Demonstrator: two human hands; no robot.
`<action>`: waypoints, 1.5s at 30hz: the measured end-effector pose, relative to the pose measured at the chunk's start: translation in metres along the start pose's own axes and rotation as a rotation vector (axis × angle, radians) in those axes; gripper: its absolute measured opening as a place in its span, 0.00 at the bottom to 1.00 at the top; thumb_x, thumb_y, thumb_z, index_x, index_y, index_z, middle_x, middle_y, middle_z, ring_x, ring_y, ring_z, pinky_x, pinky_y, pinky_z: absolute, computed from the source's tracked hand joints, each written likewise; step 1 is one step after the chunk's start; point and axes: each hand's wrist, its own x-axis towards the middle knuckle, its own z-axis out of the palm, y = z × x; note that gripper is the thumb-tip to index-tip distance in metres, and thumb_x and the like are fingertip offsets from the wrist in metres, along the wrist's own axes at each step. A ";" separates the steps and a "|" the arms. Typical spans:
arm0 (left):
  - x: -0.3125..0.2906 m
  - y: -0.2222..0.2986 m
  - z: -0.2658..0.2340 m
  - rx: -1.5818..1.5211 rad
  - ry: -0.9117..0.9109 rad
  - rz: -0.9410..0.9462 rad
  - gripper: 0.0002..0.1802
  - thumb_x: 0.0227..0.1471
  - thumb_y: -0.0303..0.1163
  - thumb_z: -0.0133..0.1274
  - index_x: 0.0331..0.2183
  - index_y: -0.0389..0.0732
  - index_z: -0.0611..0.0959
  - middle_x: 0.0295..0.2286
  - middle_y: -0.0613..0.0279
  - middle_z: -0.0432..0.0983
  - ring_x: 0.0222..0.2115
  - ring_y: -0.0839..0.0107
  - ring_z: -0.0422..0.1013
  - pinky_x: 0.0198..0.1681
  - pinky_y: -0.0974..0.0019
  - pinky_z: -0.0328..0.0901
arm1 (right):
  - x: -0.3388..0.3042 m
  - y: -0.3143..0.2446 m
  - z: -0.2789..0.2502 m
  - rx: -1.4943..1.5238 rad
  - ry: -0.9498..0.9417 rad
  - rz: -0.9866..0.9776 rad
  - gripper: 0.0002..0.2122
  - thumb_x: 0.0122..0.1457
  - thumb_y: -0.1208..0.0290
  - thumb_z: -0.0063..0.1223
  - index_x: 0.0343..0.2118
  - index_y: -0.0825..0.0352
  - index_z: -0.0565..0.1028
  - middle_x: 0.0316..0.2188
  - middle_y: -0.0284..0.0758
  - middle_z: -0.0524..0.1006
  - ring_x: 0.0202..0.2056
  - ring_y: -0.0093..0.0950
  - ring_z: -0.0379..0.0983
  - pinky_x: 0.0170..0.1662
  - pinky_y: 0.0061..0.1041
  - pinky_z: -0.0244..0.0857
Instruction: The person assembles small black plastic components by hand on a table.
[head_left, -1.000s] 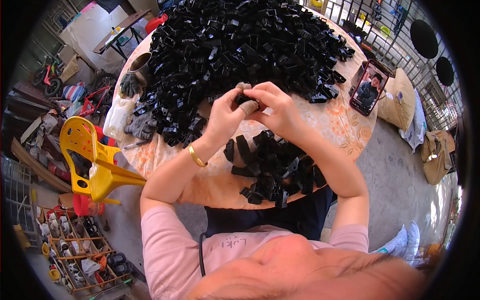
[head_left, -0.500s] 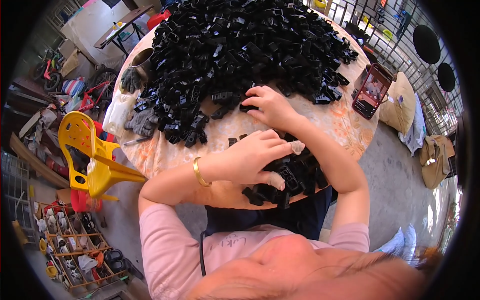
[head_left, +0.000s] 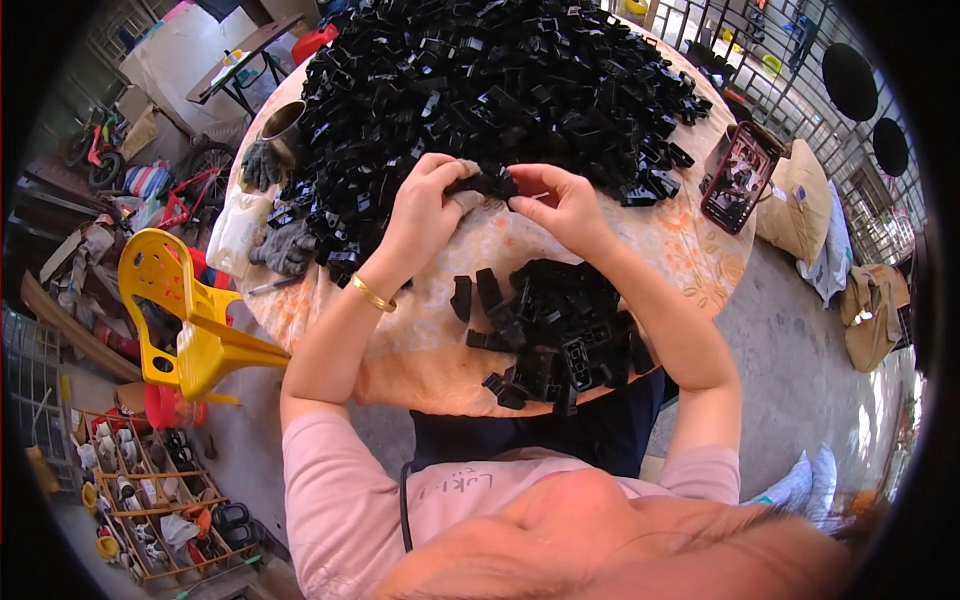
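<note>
A small black plastic part (head_left: 487, 184) is held between my two hands at the near edge of a large heap of black plastic parts (head_left: 480, 90). My left hand (head_left: 428, 208) grips its left end, with pale coverings on the thumb and a fingertip. My right hand (head_left: 562, 208) pinches the right end between thumb and fingers. The fingers hide much of the part, so its exact shape cannot be made out. Nearer my body, between my forearms, lies a smaller pile of black parts (head_left: 575, 335), some showing square openings.
A flowered cloth covers the round table (head_left: 420, 345). A lit phone (head_left: 742, 178) stands at its right edge. Grey gloves (head_left: 283, 250), a pen (head_left: 274, 285) and a metal cup (head_left: 285, 125) lie along the left. A yellow chair (head_left: 185, 310) stands beside the table.
My left hand has moved from above the near pile up to the big heap, uncovering that pile. It now meets my right hand, which has shifted slightly right, at a black part.
</note>
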 end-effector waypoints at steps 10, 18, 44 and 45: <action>-0.008 0.004 0.025 -1.089 -0.042 -0.362 0.15 0.51 0.25 0.50 0.43 0.34 0.74 0.35 0.65 0.73 0.34 0.79 0.70 0.41 0.73 0.67 | -0.006 -0.019 0.007 -0.131 0.102 -0.025 0.15 0.50 0.79 0.55 0.43 0.71 0.72 0.34 0.35 0.77 0.35 0.19 0.72 0.39 0.17 0.67; -0.010 0.015 0.019 -1.119 -0.036 -0.415 0.15 0.50 0.23 0.51 0.43 0.33 0.74 0.34 0.64 0.74 0.34 0.78 0.70 0.40 0.73 0.67 | -0.009 -0.017 0.011 -0.091 0.106 -0.087 0.14 0.49 0.80 0.56 0.41 0.71 0.73 0.32 0.35 0.76 0.32 0.19 0.72 0.35 0.17 0.67; -0.021 0.035 0.017 -0.897 -0.159 -0.199 0.18 0.48 0.20 0.52 0.44 0.30 0.71 0.33 0.64 0.72 0.34 0.81 0.69 0.39 0.76 0.66 | -0.006 -0.046 -0.023 0.259 -0.474 0.182 0.22 0.50 0.76 0.54 0.50 0.71 0.66 0.39 0.35 0.73 0.45 0.19 0.64 0.44 0.19 0.65; -0.021 0.034 0.015 -0.912 -0.149 -0.190 0.18 0.49 0.20 0.51 0.44 0.30 0.71 0.33 0.64 0.73 0.34 0.80 0.69 0.39 0.76 0.65 | -0.013 -0.053 -0.013 0.199 -0.429 0.217 0.25 0.48 0.78 0.56 0.52 0.69 0.63 0.38 0.33 0.73 0.43 0.19 0.66 0.43 0.21 0.66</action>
